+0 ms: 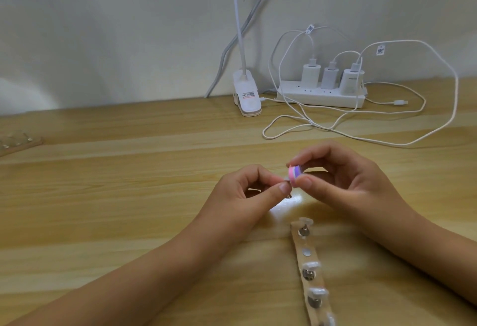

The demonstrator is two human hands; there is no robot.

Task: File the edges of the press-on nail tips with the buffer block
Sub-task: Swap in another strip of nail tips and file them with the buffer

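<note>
My left hand (247, 191) pinches a small clear nail tip (364, 179) on a metal stand pin between thumb and forefinger, just above the table. My right hand (343, 173) grips a little pink, white and purple buffer block (372, 173) between thumb and fingers, its pink face against the nail tip. Near the front lies a wooden holder strip (308, 261) with several more white nail tips (311, 266) on metal pins; one round magnet spot (307, 251) on it stands bare.
A white clip lamp base (246, 96) and a power strip (320, 96) with three chargers sit at the back by the wall. White cables (335, 124) loop over the table behind my hands. Another wooden strip (18, 142) lies at the far left edge.
</note>
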